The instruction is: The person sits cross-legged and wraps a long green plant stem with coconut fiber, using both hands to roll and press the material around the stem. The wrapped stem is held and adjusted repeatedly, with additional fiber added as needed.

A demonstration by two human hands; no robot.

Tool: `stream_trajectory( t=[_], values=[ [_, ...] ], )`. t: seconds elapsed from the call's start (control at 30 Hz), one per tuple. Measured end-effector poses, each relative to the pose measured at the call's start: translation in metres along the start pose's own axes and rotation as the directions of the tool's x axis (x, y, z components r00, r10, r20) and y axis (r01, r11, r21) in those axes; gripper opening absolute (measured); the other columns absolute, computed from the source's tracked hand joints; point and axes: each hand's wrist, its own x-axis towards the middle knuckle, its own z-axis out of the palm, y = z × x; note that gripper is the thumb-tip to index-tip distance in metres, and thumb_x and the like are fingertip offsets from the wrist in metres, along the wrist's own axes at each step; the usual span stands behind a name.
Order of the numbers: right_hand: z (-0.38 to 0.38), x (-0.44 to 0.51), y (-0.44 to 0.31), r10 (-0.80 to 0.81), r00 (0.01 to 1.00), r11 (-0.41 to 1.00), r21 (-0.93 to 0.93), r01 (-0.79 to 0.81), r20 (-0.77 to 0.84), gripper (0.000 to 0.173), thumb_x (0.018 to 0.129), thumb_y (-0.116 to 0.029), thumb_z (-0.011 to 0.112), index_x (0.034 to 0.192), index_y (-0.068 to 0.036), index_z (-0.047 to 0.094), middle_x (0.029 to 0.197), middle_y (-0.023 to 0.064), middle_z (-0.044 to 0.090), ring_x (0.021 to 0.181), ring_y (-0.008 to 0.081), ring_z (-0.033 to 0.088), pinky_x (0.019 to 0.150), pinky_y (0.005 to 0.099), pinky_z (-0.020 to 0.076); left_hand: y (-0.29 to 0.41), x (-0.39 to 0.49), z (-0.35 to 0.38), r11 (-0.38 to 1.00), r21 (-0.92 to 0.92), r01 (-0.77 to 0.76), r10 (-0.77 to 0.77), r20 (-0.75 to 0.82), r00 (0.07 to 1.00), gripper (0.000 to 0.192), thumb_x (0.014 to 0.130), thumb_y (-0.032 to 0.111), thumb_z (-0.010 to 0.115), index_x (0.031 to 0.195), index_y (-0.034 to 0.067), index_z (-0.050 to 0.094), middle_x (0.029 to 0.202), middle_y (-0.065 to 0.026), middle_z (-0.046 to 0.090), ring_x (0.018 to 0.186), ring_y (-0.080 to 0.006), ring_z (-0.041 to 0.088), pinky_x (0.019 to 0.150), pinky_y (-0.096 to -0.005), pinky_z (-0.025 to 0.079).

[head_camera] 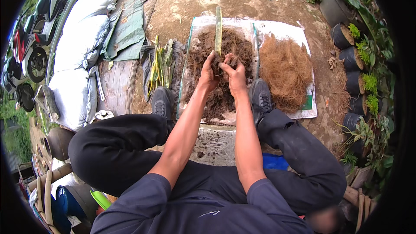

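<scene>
A long strap-shaped leaf, green with yellowish edges, stands up between my hands and looks like a snake plant leaf. My left hand grips it near its lower end, thumb pointing up along it. At the leaf's base, my right hand has its fingers bent around a small clump of dark fibrous soil. Both hands are over a heap of dark, root-filled soil on a white and clear plastic sack. The lowest part of the leaf is hidden by my fingers.
Brown coconut-like fibre is piled on the sack's right side. More cut leaves lie left on dark plastic. Full white sacks line the left; potted plants line the right. My shoes flank the soil heap.
</scene>
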Motion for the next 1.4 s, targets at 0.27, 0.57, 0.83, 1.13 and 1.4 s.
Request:
stream_trajectory(
  t=[0.27, 0.57, 0.83, 1.13, 1.4],
  values=[
    [0.002, 0.006, 0.014, -0.174, 0.982, 0.908, -0.399, 0.132, -0.071, 0.017, 0.081, -0.012, 0.059, 0.095, -0.006, 0.050, 0.081, 0.0045, 0.055, 0.064, 0.0124, 0.051, 0.062, 0.0254, 0.0411, -0.004, 0.015, -0.008, 0.862, 0.429, -0.269, 0.297, 0.002, 0.955, 0.026, 0.087, 0.020, 0.055, 0.102, -0.001, 0.052, 0.086, -0.0045, 0.056, 0.076, -0.0108, 0.053, 0.066, -0.0261, 0.046],
    [0.020, 0.002, -0.018, -0.068, 0.997, 0.990, 0.127, 0.065, 0.025, 0.022, 0.093, -0.024, 0.043, 0.107, -0.007, 0.046, 0.089, 0.0076, 0.057, 0.076, 0.0159, 0.052, 0.071, 0.0290, 0.0404, 0.021, 0.018, -0.002, 0.854, 0.440, -0.277, 0.350, -0.094, 0.932, 0.023, 0.086, 0.021, 0.057, 0.099, 0.004, 0.048, 0.075, -0.0019, 0.054, 0.062, -0.0094, 0.051, 0.053, -0.0225, 0.043],
    [0.024, -0.001, -0.013, -0.370, 0.928, 0.794, -0.532, 0.293, -0.040, 0.022, 0.081, -0.023, 0.062, 0.090, -0.003, 0.065, 0.097, 0.0078, 0.049, 0.090, 0.0196, 0.050, 0.078, 0.0306, 0.0418, 0.012, 0.013, 0.010, 0.948, 0.300, -0.108, 0.127, -0.044, 0.991, 0.055, 0.093, 0.047, 0.029, 0.128, 0.006, 0.037, 0.109, -0.0096, 0.051, 0.101, -0.0201, 0.048, 0.091, -0.0341, 0.037],
    [0.003, 0.009, 0.001, -0.143, 0.945, 0.964, 0.176, 0.200, -0.293, 0.048, 0.085, -0.013, 0.058, 0.126, -0.006, 0.035, 0.120, 0.0093, 0.045, 0.105, 0.0178, 0.047, 0.088, 0.0311, 0.0395, 0.000, -0.017, 0.065, 0.325, 0.910, -0.258, 0.162, 0.215, 0.963, 0.064, 0.094, 0.047, 0.013, 0.122, 0.000, 0.046, 0.119, -0.0199, 0.051, 0.112, -0.0310, 0.047, 0.097, -0.0348, 0.033],
    [-0.021, 0.017, 0.000, -0.020, 0.989, 0.909, 0.409, 0.080, -0.150, 0.016, 0.083, -0.005, 0.056, 0.098, 0.000, 0.056, 0.087, 0.0058, 0.060, 0.076, 0.0144, 0.058, 0.064, 0.0265, 0.0483, -0.001, -0.026, 0.074, -0.452, 0.828, -0.332, 0.529, 0.549, 0.647, 0.058, 0.078, 0.037, 0.061, 0.121, 0.000, 0.046, 0.119, -0.0265, 0.046, 0.111, -0.0365, 0.046, 0.096, -0.0401, 0.034]
  ],
)
